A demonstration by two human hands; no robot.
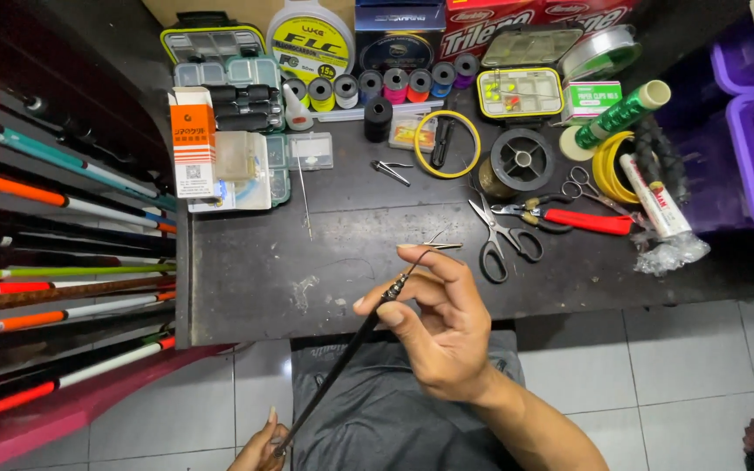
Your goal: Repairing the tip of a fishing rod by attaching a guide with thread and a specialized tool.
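Right hand [447, 336] pinching the rod tip [392, 290] over the table edge, other fingers loose | left hand [259, 445] closed round the dark rod [333, 371] low down | tip ring looks seated, no line threaded yet afaict | scissors [499, 235], pliers [560, 215] lying untouched on the table [246, 270]

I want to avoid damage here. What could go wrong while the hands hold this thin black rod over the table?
1. The right hand pinches only the fine tip of the thin black rod; too much bending might snap it.
2. The left hand holds the rod low, so the tip may swing.
3. The scissors and the red-handled pliers lie near the right hand; a sudden move might knock them.
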